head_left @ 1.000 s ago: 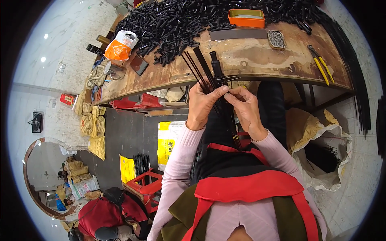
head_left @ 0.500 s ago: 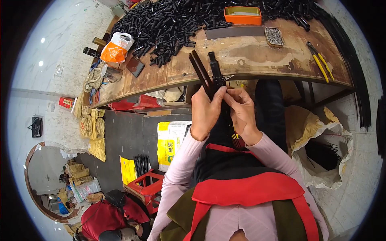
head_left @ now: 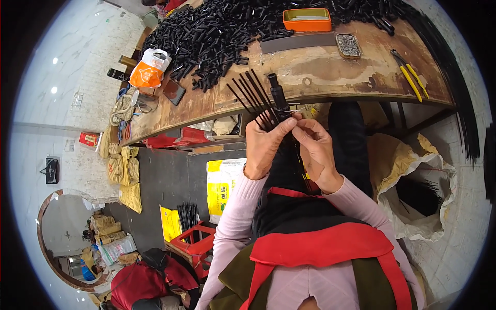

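My left hand [head_left: 266, 147] is closed round a fan of thin black rods [head_left: 247, 93], much like umbrella ribs, which spread up and left past its fingers. Its thumb presses the collar of a stepped black plastic tube [head_left: 277, 92], held upright beside the rods. Close against that thumb, my right hand [head_left: 316, 150] is closed in a pinch just below the collar; what lies between its fingertips is hidden. A thin pale wire [head_left: 292, 111] sticks out at the collar. More dark rods hang below both hands, in front of my lap.
Ahead stands a worn wooden table [head_left: 320, 67] heaped with black tubes [head_left: 206, 46]. On it are an orange tin [head_left: 307, 26], a tray of small metal parts [head_left: 349, 46] and yellow-handled pliers [head_left: 411, 80]. At right is an open sack [head_left: 390, 199]; at left, a red stool [head_left: 194, 243].
The rods in my left hand, bunched in two bands before, are now fanned out separately. The tube stays in place between my hands. The whole view has shifted slightly.
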Motion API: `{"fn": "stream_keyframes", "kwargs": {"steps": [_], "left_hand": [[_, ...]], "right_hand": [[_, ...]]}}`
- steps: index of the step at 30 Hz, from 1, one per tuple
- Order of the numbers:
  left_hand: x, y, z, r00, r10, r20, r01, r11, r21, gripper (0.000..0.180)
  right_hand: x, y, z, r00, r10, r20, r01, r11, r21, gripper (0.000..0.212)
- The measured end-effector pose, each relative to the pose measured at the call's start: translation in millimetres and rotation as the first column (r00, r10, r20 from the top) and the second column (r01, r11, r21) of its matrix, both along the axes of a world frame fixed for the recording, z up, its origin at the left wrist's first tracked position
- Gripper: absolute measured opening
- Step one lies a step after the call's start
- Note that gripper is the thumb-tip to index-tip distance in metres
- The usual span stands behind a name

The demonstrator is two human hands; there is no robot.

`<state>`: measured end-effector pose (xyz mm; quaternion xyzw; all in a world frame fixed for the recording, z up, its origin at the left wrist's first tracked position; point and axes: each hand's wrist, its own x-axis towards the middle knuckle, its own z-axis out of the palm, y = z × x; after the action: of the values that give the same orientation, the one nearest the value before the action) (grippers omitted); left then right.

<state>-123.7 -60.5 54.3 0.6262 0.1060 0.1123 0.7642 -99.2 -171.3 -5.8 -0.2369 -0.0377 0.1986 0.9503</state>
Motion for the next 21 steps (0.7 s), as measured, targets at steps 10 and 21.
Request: {"fn": "stream_keyframes", "kwargs": {"steps": [10, 21], "left_hand": [[0, -14, -7, 0.967, 0.249, 0.050, -0.248, 0.889, 0.384, 0.012], [4, -17, -9, 0.973, 0.211, 0.093, -0.230, 0.916, 0.328, 0.012]], "right_hand": [[3, 0, -11, 0.988, 0.111, -0.105, -0.110, 0.994, 0.010, 0.011], [17, -12, -22, 0.958, 0.275, -0.083, -0.266, 0.958, 0.108, 0.013]]}}
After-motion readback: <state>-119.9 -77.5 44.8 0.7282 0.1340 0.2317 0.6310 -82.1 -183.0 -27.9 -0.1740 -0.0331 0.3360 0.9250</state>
